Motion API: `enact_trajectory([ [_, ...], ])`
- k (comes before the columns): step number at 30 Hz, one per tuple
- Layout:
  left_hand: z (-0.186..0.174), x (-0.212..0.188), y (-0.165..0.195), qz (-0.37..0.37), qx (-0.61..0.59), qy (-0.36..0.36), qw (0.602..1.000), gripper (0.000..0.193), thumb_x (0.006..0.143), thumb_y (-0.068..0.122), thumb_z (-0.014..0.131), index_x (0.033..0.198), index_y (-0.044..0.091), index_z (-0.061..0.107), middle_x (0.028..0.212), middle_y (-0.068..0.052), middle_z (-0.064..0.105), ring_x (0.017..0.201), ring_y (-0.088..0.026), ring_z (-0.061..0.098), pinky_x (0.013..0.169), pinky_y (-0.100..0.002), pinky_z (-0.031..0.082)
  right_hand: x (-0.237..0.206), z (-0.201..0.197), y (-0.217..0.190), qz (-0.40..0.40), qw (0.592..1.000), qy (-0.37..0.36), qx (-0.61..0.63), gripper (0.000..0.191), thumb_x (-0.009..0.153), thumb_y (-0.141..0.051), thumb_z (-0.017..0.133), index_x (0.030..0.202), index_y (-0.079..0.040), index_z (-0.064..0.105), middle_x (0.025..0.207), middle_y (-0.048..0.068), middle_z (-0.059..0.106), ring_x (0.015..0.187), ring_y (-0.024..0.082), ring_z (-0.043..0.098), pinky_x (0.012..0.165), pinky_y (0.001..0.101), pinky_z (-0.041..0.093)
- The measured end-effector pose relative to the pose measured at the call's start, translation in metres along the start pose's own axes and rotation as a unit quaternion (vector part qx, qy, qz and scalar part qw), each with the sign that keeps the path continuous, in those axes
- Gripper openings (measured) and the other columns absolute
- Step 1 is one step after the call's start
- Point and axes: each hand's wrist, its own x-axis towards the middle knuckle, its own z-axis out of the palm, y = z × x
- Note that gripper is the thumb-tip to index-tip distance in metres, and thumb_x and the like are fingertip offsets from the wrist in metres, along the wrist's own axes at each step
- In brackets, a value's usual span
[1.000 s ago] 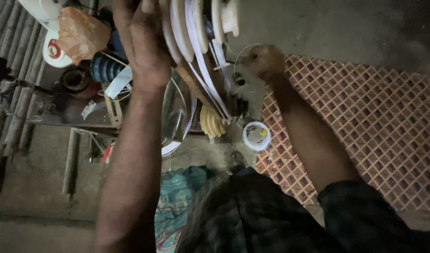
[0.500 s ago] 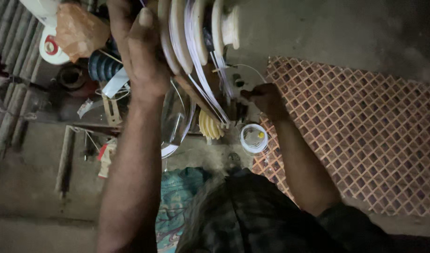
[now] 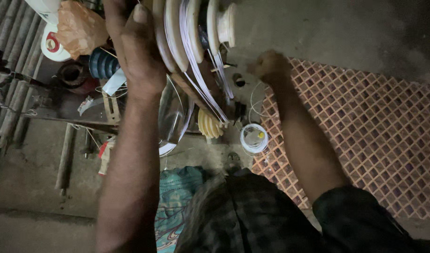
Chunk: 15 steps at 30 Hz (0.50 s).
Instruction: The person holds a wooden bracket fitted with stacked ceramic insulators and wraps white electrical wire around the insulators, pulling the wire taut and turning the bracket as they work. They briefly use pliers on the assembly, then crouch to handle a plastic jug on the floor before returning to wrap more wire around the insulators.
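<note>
Bare forearms, dark rolled sleeve (image 3: 360, 215) at the right elbow, dark checked garment (image 3: 243, 211).

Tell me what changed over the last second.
The right hand moved from the top of the white discs, dipped lower near the strands, then drew off to the right over the patterned mat, closed in a fist. The left hand kept its grip on the white ribbed discs; the small white spool stayed put.

A bare concrete floor (image 3: 327, 28) carries everything. On it lies a patterned mat (image 3: 365, 122) of small red and cream squares. Just beside the mat's edge sits a small white wire coil (image 3: 254, 138), with a yellow ridged piece (image 3: 209, 124) near it, perhaps plastic. A teal cloth (image 3: 177, 197) lies nearer the person.
</note>
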Motion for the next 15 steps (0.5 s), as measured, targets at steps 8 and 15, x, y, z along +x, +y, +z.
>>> enact_trajectory([
  [8,-0.013,-0.011,-0.026,0.044,0.097,0.012,0.994,0.029,0.118,0.027,0.048,0.129,0.002,0.058,0.128,-0.006,0.053,0.110,-0.016,0.053,0.097,-0.031,0.044,-0.052,0.072,0.014,0.039,0.937,-0.089,0.335,0.040,0.086,-0.045,0.082,0.091,-0.007,0.076,0.087,0.015,0.072,0.078,0.032,0.070,0.072,0.0477,0.056],
  [15,-0.029,-0.017,-0.055,0.156,0.271,-0.008,0.950,0.022,0.116,0.017,0.046,0.133,0.007,0.057,0.132,-0.010,0.052,0.113,-0.025,0.055,0.100,-0.035,0.047,-0.080,0.098,0.018,0.021,0.912,-0.085,0.400,0.034,0.088,-0.037,0.082,0.093,-0.005,0.075,0.086,0.014,0.072,0.077,0.029,0.070,0.071,0.0443,0.055],
])
